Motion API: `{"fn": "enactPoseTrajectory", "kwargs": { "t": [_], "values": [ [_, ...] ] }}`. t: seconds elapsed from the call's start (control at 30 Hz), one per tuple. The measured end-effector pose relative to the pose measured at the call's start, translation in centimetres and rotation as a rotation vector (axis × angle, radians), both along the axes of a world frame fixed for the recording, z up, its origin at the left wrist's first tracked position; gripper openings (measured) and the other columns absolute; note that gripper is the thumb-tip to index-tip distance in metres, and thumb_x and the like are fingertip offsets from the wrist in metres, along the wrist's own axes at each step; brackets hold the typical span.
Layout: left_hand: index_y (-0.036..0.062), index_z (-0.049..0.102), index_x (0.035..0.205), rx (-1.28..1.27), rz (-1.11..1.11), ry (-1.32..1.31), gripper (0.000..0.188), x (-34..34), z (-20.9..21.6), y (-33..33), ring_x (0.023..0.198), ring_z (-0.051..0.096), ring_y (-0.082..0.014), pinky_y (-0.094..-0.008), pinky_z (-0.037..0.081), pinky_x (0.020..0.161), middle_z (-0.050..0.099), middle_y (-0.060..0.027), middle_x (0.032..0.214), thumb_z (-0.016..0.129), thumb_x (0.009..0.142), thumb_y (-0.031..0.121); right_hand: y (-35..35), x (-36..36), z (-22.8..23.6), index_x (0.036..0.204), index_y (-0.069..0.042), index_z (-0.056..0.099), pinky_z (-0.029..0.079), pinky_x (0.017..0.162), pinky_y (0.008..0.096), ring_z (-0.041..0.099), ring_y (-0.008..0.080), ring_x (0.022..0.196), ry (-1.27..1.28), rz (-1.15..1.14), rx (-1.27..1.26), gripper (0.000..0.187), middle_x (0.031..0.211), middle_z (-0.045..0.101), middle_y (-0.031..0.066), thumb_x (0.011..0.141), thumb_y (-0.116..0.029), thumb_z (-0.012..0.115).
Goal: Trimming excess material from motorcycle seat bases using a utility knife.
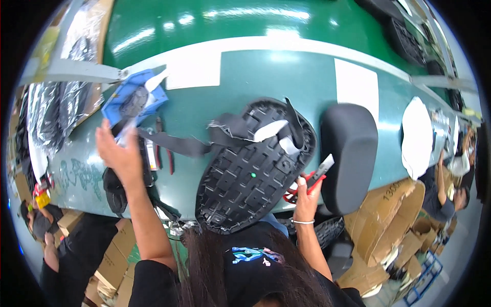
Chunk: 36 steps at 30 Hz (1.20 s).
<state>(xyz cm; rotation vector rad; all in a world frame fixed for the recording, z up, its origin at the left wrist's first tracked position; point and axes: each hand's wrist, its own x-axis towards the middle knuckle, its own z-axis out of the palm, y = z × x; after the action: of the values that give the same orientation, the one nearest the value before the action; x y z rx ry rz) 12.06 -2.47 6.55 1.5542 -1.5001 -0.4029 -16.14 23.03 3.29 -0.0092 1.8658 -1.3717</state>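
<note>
A black ribbed plastic seat shell lies tilted at the table's near edge, its underside up. Frayed black fabric strips and white pieces rest over its upper part. One long black strip stretches from the shell to beside my left hand. That hand is blurred beside a blue bin, fingers apart, with a pale translucent smear at the fingertips that I cannot make out. My right hand, right of the shell, grips red-handled scissors, blade pointing up and right.
Right of the shell sits a smooth black cushion; beyond it lies a white pad. Pliers and a black pouch are at the left. White sheets lie toward the far edge. A large cardboard box stands at lower right. Other people work on both sides.
</note>
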Motion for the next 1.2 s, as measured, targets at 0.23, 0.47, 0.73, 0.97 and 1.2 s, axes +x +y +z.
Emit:
{"fn": "enactPoseTrajectory", "kwargs": {
  "t": [0.23,0.47,0.73,0.97,1.2],
  "values": [
    [-0.0023,0.044,0.130,1.143,-0.500,0.181,0.072,-7.7,-6.5,7.6,0.114,0.053,-0.0317,-0.0396,0.038,0.099,0.056,-0.0190,0.123,0.061,0.083,0.050,-7.4,-4.0,-1.7,0.120,-0.003,0.043,0.043,0.083,0.0245,0.052,0.0101,0.092,0.283,0.216,-0.103,0.038,0.105,0.050,0.0028,0.089,-0.017,0.060],
    [-0.0030,0.043,0.128,0.772,-0.217,1.360,0.065,-14.8,-5.5,-9.0,0.106,0.056,-0.0244,-0.0354,0.045,0.090,0.055,-0.0136,0.120,0.054,0.089,0.048,-26.4,-22.5,-4.1,0.091,-0.006,0.049,0.048,0.052,0.0260,0.055,0.0139,0.059,-0.051,0.005,-0.511,0.017,0.072,0.055,0.0076,0.084,-0.007,0.064],
    [0.0008,0.063,0.088,0.615,-0.471,0.609,0.015,-23.0,-11.0,-4.6,0.078,0.061,-0.0192,-0.0307,0.048,0.072,0.063,-0.0075,0.082,0.059,0.089,0.015,-52.3,-23.6,-10.7,0.123,-0.003,0.033,0.045,0.087,0.0622,0.053,0.0382,0.103,-0.744,-0.374,-0.612,0.070,0.115,0.049,0.0205,0.077,-0.036,0.074],
    [0.0028,0.063,0.084,0.179,-0.736,0.220,0.008,-21.8,-12.4,-1.9,0.073,0.059,-0.0282,-0.0353,0.049,0.066,0.062,-0.0116,0.080,0.065,0.078,0.007,-58.9,-18.7,-7.9,0.122,-0.009,0.040,0.047,0.084,0.0453,0.059,0.0262,0.090,-0.652,-0.576,-0.774,0.069,0.104,0.057,0.0099,0.075,-0.046,0.074],
    [0.0028,0.062,0.081,0.157,-0.699,0.207,0.005,-22.2,-12.7,-1.8,0.071,0.058,-0.0283,-0.0360,0.048,0.064,0.061,-0.0106,0.078,0.065,0.077,0.003,-44.4,-28.1,-4.8,0.111,-0.001,0.055,0.050,0.086,0.0451,0.059,0.0283,0.098,-0.421,-0.141,-0.764,0.028,0.110,0.061,0.0116,0.089,-0.016,0.062]
  ]
}}
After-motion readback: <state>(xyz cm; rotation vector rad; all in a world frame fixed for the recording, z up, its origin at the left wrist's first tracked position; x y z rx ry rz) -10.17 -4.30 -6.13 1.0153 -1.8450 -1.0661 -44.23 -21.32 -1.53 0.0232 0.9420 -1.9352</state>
